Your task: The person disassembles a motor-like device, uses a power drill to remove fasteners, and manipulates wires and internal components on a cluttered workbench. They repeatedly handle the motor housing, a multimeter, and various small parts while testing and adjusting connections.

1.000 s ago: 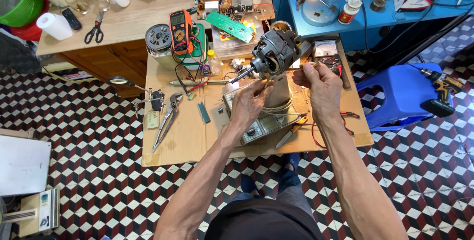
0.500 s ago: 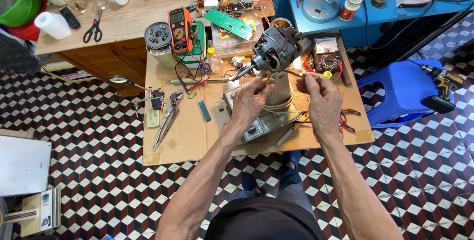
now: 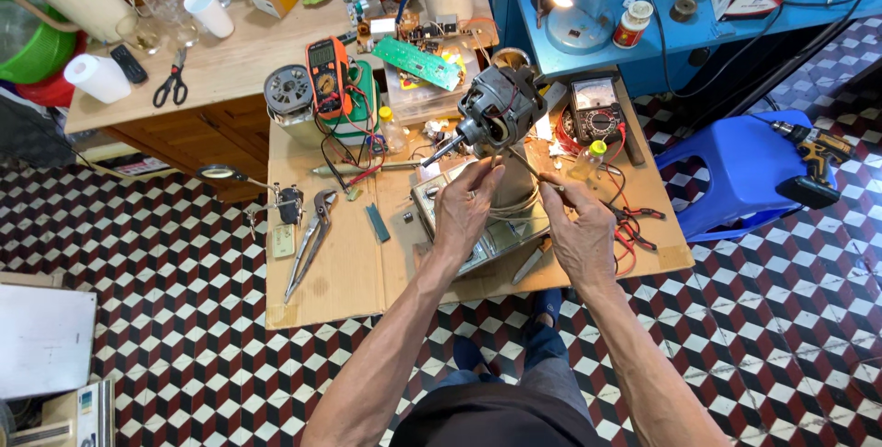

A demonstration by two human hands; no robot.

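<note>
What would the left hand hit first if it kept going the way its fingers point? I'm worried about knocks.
Probably the electric motor: the left hand points up the bench toward it, fingertips just below its shaft. Depth is hard to judge from above.

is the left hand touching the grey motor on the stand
Cannot tell. In the head view the left hand reaches up just under the grey motor, fingertips by the thin leads below it, but no plain contact or gap shows.
</note>
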